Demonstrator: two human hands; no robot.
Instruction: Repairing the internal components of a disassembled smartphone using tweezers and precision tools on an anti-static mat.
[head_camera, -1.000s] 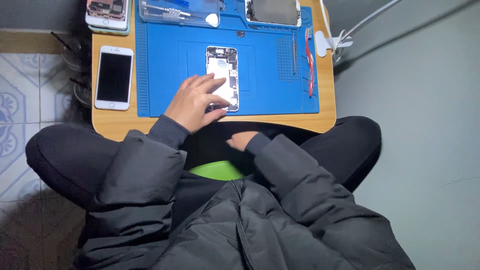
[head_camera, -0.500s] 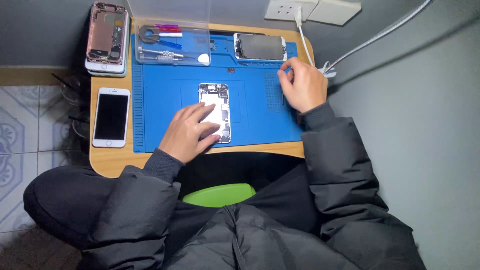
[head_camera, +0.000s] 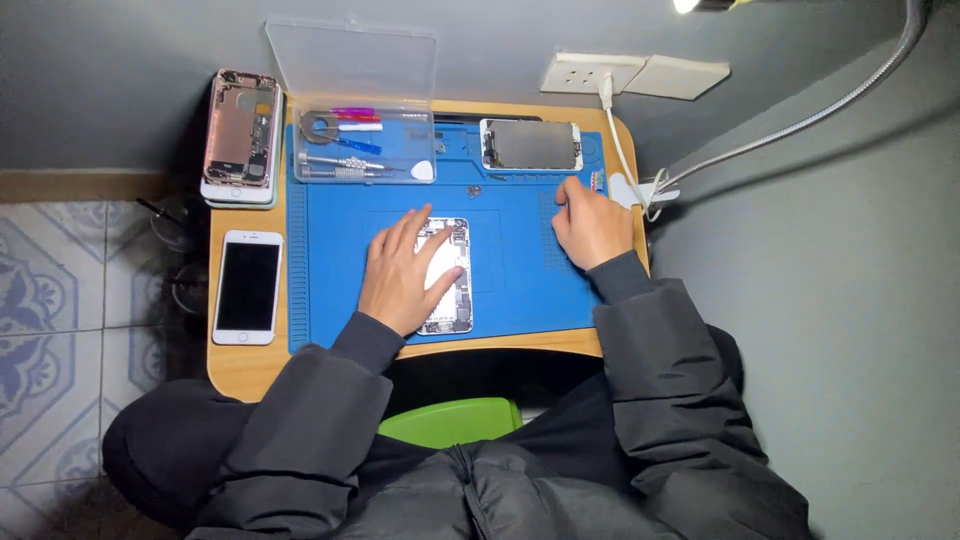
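— What lies under the left hand (head_camera: 405, 275)?

— A small rectangular phone body with its back opened (head_camera: 450, 277), pale metal plates and dark parts showing inside. It lies flat, long side running away from the person, near the middle of the blue rubber work mat (head_camera: 520, 270).

— Is it covered?

— Partly: fingers rest across its left half; the right edge and lower end show.

A lamp (head_camera: 690, 5) at the far right lights the counter (head_camera: 240, 365) brightly; the near clothing lies dim, everything sharp.
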